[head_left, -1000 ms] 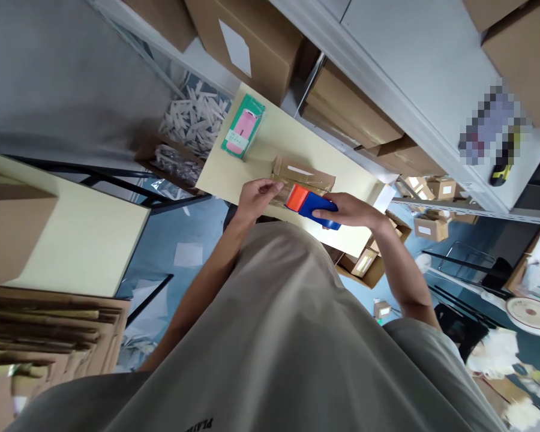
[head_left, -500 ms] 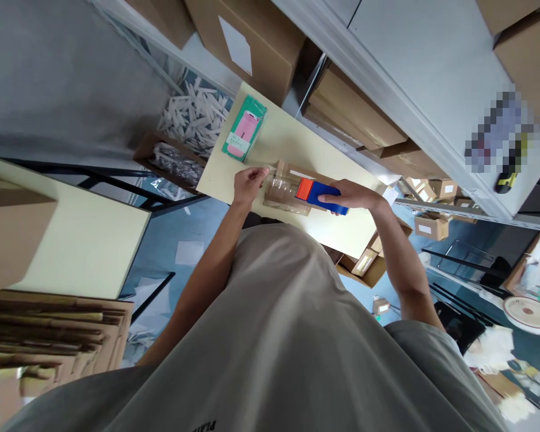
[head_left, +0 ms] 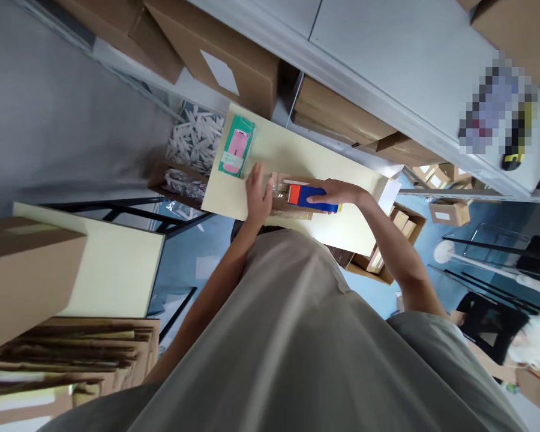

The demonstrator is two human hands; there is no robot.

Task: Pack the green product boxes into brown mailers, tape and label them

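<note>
A small brown cardboard box [head_left: 281, 200] lies on a pale yellow table [head_left: 297, 157]. My left hand [head_left: 258, 194] lies flat against the box's left end, fingers stretched out. My right hand [head_left: 337, 193] is closed round the blue handle of a blue and orange tape dispenser [head_left: 306, 198], which rests on top of the box. A strip of clear tape shows over the box between my hands. A green packet with a pink item [head_left: 237, 146] lies on the table's far left corner.
Grey metal shelving [head_left: 387, 78] with large cardboard boxes [head_left: 216, 60] stands behind the table. A box of white strips [head_left: 193, 137] sits at the left on the floor. Flat cardboard sheets [head_left: 67, 351] are stacked at lower left. Small boxes [head_left: 450, 211] lie at right.
My left hand let go of the pinched tape end and now presses flat on the box's left end. The dispenser came down onto the box. The camera tilted a little.
</note>
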